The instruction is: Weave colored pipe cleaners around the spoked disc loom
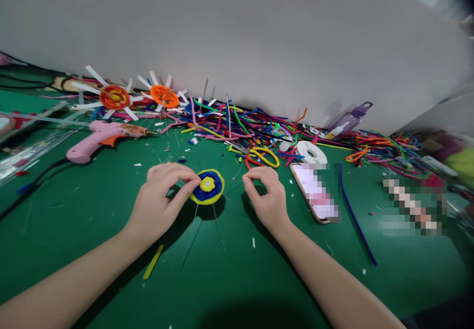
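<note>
Disc (213,190), blue-and-yellow, over green worktop (207,282), probably light and bendable, best held by the rim, left hand (161,198) pinching its left side, right hand (269,196) pinched together, cannot tell on what, if anything.

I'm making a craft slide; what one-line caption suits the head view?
Left hand holding a blue and yellow disc over a green table, right hand apart beside it.

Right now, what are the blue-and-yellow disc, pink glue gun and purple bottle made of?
Disc: perhaps fuzzy pipe cleaner, matt; its thick rings resemble the colourful strands behind.
Glue gun: likely hard plastic, with a smooth, evenly pink body.
Bottle: maybe smooth tinted plastic, since it looks see-through; glass is possible.
</note>
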